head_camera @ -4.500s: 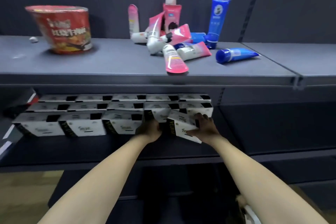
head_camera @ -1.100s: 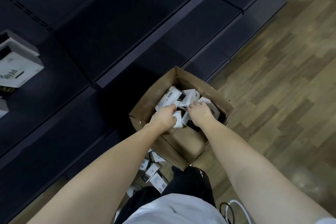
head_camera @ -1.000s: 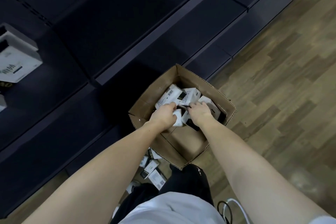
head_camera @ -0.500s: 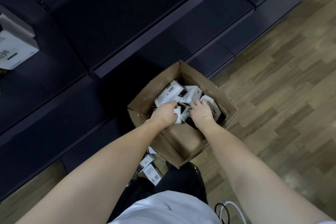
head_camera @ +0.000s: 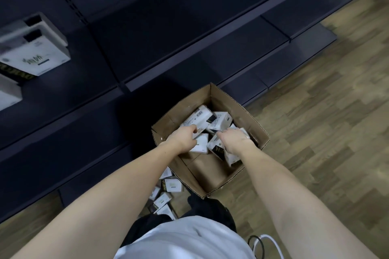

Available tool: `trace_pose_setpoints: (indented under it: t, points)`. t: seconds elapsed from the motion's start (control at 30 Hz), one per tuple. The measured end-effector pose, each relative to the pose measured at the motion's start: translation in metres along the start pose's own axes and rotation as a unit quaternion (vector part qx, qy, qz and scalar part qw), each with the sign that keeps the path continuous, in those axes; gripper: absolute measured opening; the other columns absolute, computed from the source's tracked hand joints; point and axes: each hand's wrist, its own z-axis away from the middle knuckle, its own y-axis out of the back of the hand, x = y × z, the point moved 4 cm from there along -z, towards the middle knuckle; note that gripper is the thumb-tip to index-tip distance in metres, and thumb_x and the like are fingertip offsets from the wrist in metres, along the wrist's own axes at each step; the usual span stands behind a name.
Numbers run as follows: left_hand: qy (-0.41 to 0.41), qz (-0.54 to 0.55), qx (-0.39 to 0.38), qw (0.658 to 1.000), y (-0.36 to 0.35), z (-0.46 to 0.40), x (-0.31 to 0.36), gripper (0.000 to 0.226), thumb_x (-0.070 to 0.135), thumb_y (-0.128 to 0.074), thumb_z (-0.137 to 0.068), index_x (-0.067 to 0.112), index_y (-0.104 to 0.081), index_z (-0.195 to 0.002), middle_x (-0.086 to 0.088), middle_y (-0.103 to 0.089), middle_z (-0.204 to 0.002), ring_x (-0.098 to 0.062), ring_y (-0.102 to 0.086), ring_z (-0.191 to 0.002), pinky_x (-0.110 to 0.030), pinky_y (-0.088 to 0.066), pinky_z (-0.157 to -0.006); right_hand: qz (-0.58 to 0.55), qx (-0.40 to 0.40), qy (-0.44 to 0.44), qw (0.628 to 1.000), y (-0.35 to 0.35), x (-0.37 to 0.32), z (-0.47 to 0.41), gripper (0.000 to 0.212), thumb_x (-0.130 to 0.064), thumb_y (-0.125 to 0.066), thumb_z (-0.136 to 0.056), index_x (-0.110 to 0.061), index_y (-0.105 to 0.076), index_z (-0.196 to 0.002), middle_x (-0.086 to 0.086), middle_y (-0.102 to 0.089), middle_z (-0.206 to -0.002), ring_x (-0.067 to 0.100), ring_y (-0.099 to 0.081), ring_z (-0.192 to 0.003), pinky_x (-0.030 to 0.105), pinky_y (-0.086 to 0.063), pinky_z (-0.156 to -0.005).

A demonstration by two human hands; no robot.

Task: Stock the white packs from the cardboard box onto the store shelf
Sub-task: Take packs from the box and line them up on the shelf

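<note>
Looking straight down, we see both our hands inside the box point(head_camera: 250, 115), an open cardboard carton standing on the wood floor point(head_camera: 328, 111) just in front of the dark shelving point(head_camera: 147, 52).

Left hand point(head_camera: 181, 139): fingers curled, gripping a white pack point(head_camera: 201, 144) near the box's left wall. Knuckles up, thumb side toward the middle.

Right hand point(head_camera: 234, 140): also curled, clamped on a second pack point(head_camera: 219, 149) with a black-and-gold side panel; this pack is tilted, one corner pointing down toward the box bottom. The two hands sit close together but do not touch.

More loose packs point(head_camera: 207, 119) lie jumbled at the far end of the box, one showing a barcode face, overlapping one another. The near part of the box bottom is bare cardboard.

Outside the box, by its near-left corner, several spilled packs point(head_camera: 171, 185) lie on the floor, partly hidden behind our left forearm.

At upper left, stocked packs point(head_camera: 40, 57) sit on a shelf, stacked, at the right end of whatever row runs out of frame. The picture is blurred there; print unreadable.

Bottom edge: our white shirt point(head_camera: 185, 237), dark trousers point(head_camera: 210, 206) below the box's near corner, and a white looped thing with a black loop inside it point(head_camera: 265, 244) at lower right, which we cannot identify.
</note>
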Motion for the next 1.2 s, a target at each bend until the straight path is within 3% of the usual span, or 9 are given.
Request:
trace_pose_setpoints:
  t: [0.07,0.27,0.4,0.5,0.6,0.67,0.87,1.03,1.2]
  points:
    - [-0.002,0.003,-0.002,1.0,0.005,0.001,-0.005,0.042,0.025,-0.059,-0.092,0.018,-0.049,-0.132,-0.006,-0.061,-0.116,-0.024,-0.063,-0.093,-0.043,-0.055,-0.085,-0.089,0.02,-0.017,0.996,0.014,0.005,0.008,0.046,-0.002,-0.056,-0.083,-0.015,-0.048,-0.126,0.01,-0.061,-0.11,0.032,-0.059,-0.104,0.042,-0.051,-0.081]
    - [-0.016,0.022,-0.029,0.999,0.007,0.003,-0.009,0.088,0.038,-0.081,-0.074,0.019,-0.035,-0.146,-0.004,-0.051,-0.138,-0.023,-0.057,-0.115,-0.038,-0.053,-0.093,-0.374,0.046,-0.032,0.926,0.05,0.013,0.023,0.059,-0.012,-0.081,-0.078,-0.027,-0.05,-0.126,-0.005,-0.055,-0.132,0.022,-0.053,-0.119,0.04,-0.047,-0.098]
    - [-0.043,0.027,-0.017,0.999,0.012,0.004,-0.007,0.111,0.047,-0.089,-0.059,0.024,-0.029,-0.15,0.0,-0.046,-0.144,-0.021,-0.05,-0.126,-0.039,-0.049,-0.1,-0.458,0.078,-0.014,0.886,0.074,0.002,0.029,0.054,-0.016,-0.085,-0.073,-0.036,-0.057,-0.114,-0.013,-0.055,-0.118,0.015,-0.055,-0.112,0.039,-0.048,-0.1]
    - [-0.056,0.07,0.016,0.996,0.026,0.004,-0.008,0.09,0.045,-0.087,-0.06,0.028,-0.042,-0.136,0.003,-0.057,-0.128,-0.02,-0.056,-0.115,-0.039,-0.05,-0.095,-0.472,0.104,0.025,0.875,0.102,-0.013,0.033,0.052,-0.027,-0.087,-0.064,-0.044,-0.059,-0.104,-0.014,-0.058,-0.116,0.012,-0.057,-0.11,0.043,-0.05,-0.099]
    - [-0.061,0.136,0.058,0.987,0.048,0.011,-0.014,0.063,0.038,-0.089,-0.06,0.025,-0.048,-0.106,0.005,-0.062,-0.101,-0.018,-0.061,-0.093,-0.037,-0.055,-0.074,-0.475,0.126,0.051,0.869,0.13,-0.028,0.033,0.054,-0.026,-0.088,-0.065,-0.04,-0.059,-0.109,-0.011,-0.06,-0.118,0.011,-0.057,-0.114,0.04,-0.049,-0.102]
    - [-0.057,0.182,0.08,0.978,0.066,0.02,-0.021,0.061,0.033,-0.091,-0.06,0.022,-0.05,-0.103,0.006,-0.06,-0.097,-0.015,-0.06,-0.087,-0.032,-0.054,-0.066,-0.482,0.143,0.059,0.862,0.149,-0.038,0.034,0.056,-0.023,-0.088,-0.068,-0.033,-0.059,-0.115,-0.013,-0.06,-0.119,0.008,-0.057,-0.115,0.038,-0.049,-0.104]
    - [-0.021,0.328,0.15,0.933,0.12,0.05,-0.07,0.066,0.029,-0.093,-0.05,0.025,-0.059,-0.106,0.006,-0.069,-0.1,-0.013,-0.066,-0.093,-0.036,-0.056,-0.085,-0.522,0.187,0.052,0.831,0.193,-0.066,0.027,0.073,-0.037,-0.091,-0.066,-0.025,-0.054,-0.127,-0.01,-0.059,-0.126,0.009,-0.057,-0.118,0.037,-0.049,-0.104]
    - [-0.014,0.478,0.208,0.853,0.171,0.092,-0.124,0.055,0.014,-0.09,-0.064,0.022,-0.06,-0.11,0.004,-0.072,-0.103,-0.011,-0.069,-0.091,-0.027,-0.056,-0.075,-0.512,0.145,0.056,0.845,0.22,-0.119,0.014,0.083,-0.04,-0.092,-0.064,-0.02,-0.051,-0.133,-0.001,-0.06,-0.13,0.014,-0.059,-0.12,0.038,-0.049,-0.105]
    - [0.016,0.424,0.251,0.87,0.224,0.131,-0.191,0.068,0.025,-0.091,-0.063,0.021,-0.057,-0.122,0.002,-0.068,-0.118,-0.014,-0.066,-0.102,-0.037,-0.055,-0.092,-0.463,0.19,0.093,0.861,0.27,-0.191,0.001,0.096,-0.051,-0.092,-0.054,-0.021,-0.049,-0.134,-0.002,-0.059,-0.132,0.014,-0.059,-0.119,0.039,-0.051,-0.1]
